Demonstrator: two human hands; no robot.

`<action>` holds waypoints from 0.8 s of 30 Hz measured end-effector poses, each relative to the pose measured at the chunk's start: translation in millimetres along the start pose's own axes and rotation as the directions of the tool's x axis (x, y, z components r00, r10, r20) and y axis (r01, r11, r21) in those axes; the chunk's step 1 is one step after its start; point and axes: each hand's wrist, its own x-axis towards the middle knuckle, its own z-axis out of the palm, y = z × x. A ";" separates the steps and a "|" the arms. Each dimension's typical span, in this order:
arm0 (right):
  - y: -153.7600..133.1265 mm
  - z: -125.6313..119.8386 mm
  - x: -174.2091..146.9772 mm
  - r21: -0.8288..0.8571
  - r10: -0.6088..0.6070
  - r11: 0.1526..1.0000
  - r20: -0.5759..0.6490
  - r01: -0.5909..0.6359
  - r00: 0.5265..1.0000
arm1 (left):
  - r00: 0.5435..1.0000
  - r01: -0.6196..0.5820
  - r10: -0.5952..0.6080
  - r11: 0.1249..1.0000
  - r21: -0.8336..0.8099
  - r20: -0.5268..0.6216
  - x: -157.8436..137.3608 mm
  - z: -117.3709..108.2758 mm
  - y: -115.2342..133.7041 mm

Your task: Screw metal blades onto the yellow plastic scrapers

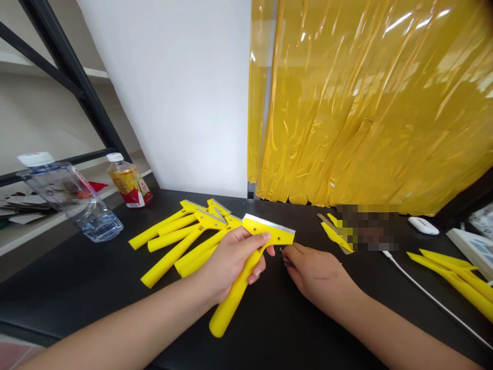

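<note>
My left hand is wrapped round a yellow scraper, thumb on its flat head. A metal blade strip lines the head's top edge, and two small dark holes show in its face. Close to the right end of that head is my right hand, fingers curled together. Something tiny and metallic shows at its fingertips, too small to name. Several more yellow scrapers lie in a fanned pile beyond my left forearm. Past my right hand are loose yellow head pieces with metal strips.
A large clear bottle and a smaller drink bottle stand at the left. Yellow handles, a white cable, a white case and a box are at the right. A yellow plastic curtain hangs behind.
</note>
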 end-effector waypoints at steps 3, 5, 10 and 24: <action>4.0 -13.1 -1.4 0.025 0.025 0.999 -0.050 -0.023 0.998 | 0.999 0.013 -0.013 1.000 0.000 0.045 -2.6 -0.3 -0.1; 3.7 -27.7 -2.7 0.145 0.090 0.986 -0.090 -0.077 0.992 | 0.995 0.033 -0.031 0.999 -0.015 0.093 -5.4 0.2 0.5; -8.7 -53.2 -4.1 0.872 0.289 0.414 0.147 -0.262 0.946 | 0.988 0.041 -0.030 0.997 -0.066 0.154 -13.4 6.0 3.4; -13.2 -46.2 -7.4 0.896 0.115 -0.328 0.351 -0.298 0.929 | 0.994 -0.002 0.011 0.997 -0.081 0.113 -9.0 4.9 0.8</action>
